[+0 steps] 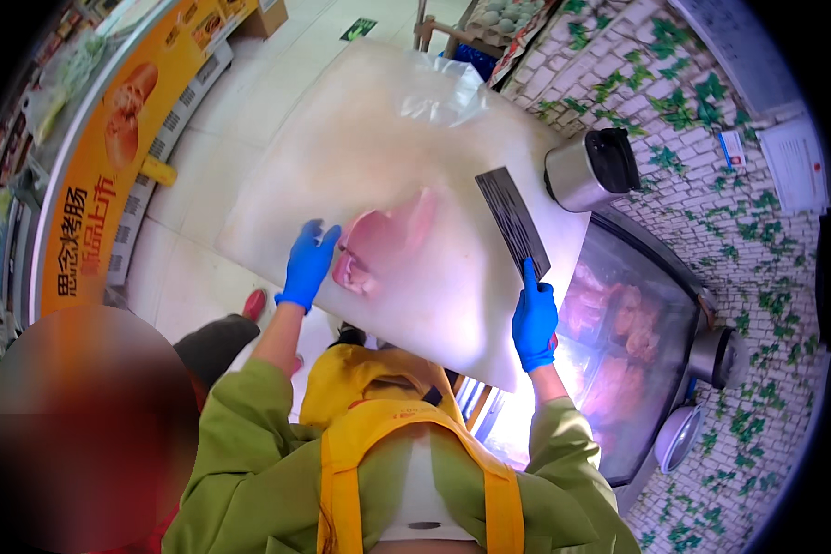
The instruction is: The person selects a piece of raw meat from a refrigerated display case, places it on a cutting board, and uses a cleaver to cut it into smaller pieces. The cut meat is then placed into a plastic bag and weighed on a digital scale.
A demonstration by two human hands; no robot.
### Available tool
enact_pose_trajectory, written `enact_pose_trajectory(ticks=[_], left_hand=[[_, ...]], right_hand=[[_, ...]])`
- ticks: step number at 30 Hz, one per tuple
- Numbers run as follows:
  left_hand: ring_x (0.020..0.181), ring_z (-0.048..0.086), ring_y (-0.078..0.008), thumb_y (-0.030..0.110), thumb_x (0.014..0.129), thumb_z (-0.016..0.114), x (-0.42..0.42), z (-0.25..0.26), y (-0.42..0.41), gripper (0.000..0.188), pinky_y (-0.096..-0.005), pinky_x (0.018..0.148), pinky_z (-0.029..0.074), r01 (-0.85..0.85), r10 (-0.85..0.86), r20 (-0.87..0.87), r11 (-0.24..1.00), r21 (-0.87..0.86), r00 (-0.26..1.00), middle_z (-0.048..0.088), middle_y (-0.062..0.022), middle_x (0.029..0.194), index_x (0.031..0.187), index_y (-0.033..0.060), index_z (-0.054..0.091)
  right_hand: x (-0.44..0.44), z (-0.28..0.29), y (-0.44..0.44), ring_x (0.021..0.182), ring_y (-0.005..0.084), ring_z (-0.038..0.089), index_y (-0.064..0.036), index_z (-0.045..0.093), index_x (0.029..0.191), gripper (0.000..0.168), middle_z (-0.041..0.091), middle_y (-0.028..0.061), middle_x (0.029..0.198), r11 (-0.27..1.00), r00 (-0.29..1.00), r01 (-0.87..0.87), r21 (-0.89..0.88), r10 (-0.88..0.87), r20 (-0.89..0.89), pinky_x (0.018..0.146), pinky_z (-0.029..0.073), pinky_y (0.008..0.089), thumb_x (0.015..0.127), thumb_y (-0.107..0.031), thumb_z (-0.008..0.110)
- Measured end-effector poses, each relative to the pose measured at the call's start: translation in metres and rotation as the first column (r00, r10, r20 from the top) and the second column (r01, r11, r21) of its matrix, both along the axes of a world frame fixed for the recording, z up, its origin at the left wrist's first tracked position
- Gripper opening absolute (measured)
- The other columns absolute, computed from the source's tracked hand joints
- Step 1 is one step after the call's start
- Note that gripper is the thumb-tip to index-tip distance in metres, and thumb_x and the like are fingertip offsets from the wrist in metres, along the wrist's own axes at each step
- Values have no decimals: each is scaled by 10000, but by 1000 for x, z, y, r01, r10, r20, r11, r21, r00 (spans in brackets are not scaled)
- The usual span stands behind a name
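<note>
A pink piece of raw meat [384, 235] lies on the large white cutting board [360, 138] in front of me. My left hand [309, 263], in a blue glove, is just left of the meat with its fingers apart and nothing seen in it. My right hand [534, 318], also blue-gloved, is closed on the handle of a cleaver; the forefinger lies along the end of its dark, streaked blade [512, 221]. The blade points away from me over the board's right part, apart from the meat. Most of the handle is hidden by the glove.
A clear plastic bag [447, 90] lies at the board's far edge. A steel container with a black lid [592, 170] stands at the right corner. Right of the board, a glass-topped display case [623, 353] holds meat. Close by on my left is another person [215, 346]. Eggs [505, 17] sit beyond the board.
</note>
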State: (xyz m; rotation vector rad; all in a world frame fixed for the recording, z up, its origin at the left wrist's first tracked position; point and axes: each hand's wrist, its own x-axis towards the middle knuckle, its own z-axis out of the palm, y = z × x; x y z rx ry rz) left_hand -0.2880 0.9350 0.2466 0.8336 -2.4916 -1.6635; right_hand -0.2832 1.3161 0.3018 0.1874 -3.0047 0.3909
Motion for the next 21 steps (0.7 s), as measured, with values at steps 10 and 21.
enact_pose_trajectory(ticks=[10, 21], left_hand=[[971, 571, -188, 370, 730, 725, -102, 6, 5, 568, -322, 870, 432, 658, -739, 357, 672, 339, 571, 621, -96, 1069, 1148, 13, 583], [889, 511, -129, 73, 717, 675, -98, 129, 122, 297, -278, 816, 436, 960, -963, -97, 233, 157, 250, 552, -40, 931, 970, 35, 526]], right_hand=[[7, -59, -106, 1005, 347, 546, -34, 465, 1283, 510, 550, 194, 1114, 944, 971, 182, -275, -216, -101, 891, 424, 438, 835, -252, 579], [21, 2, -121, 1100, 166, 524, -27, 427, 1309, 611, 548, 93, 1218, -462, 962, 271, -845, 160, 221, 924, 437, 310, 797, -228, 693]])
